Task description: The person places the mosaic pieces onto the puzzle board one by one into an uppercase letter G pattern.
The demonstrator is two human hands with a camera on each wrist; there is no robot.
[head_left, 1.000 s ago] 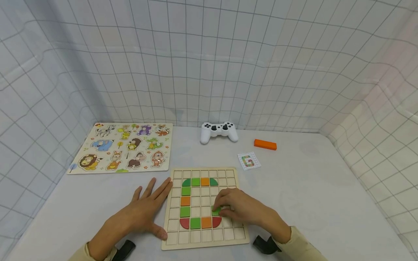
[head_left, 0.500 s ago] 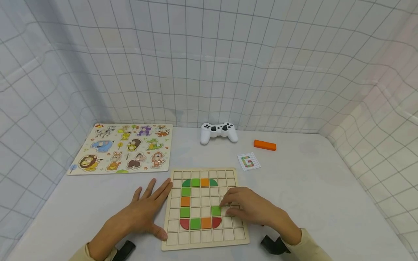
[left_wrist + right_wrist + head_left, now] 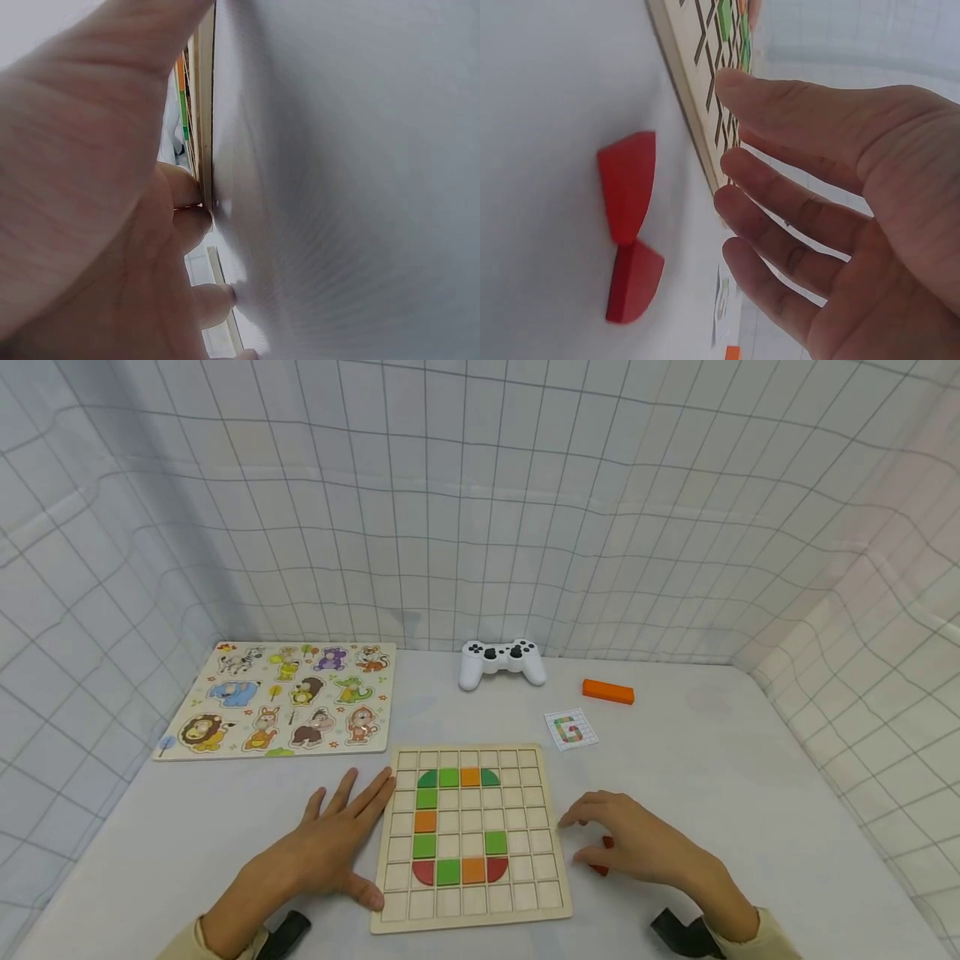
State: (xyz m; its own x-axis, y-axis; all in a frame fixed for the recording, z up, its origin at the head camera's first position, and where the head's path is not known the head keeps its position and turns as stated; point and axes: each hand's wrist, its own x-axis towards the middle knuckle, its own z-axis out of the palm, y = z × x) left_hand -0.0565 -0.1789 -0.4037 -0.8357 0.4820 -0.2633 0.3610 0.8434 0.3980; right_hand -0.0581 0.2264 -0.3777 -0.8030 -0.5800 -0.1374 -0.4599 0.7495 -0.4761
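Observation:
A pale wooden grid board lies in front of me, with green, orange and red tiles forming a curved outline. The green square sits in a cell above a red quarter-round. My left hand is spread on the table, its fingertips and thumb touching the board's left edge. Just right of the board hovers my right hand, fingers loosely bent and holding nothing. Beneath it are two red rounded pieces, a farther one and a nearer one, lying end to end on the table; the head view partly hides them.
A small pattern card lies beyond the board's upper right corner. Behind it are an orange bar and a white game controller. An animal puzzle board lies at the back left. Grid-patterned cloth walls surround the table.
My right hand has let go of the green square, which stays in its cell, and moved right off the board to above the red pieces. My left hand has stayed still.

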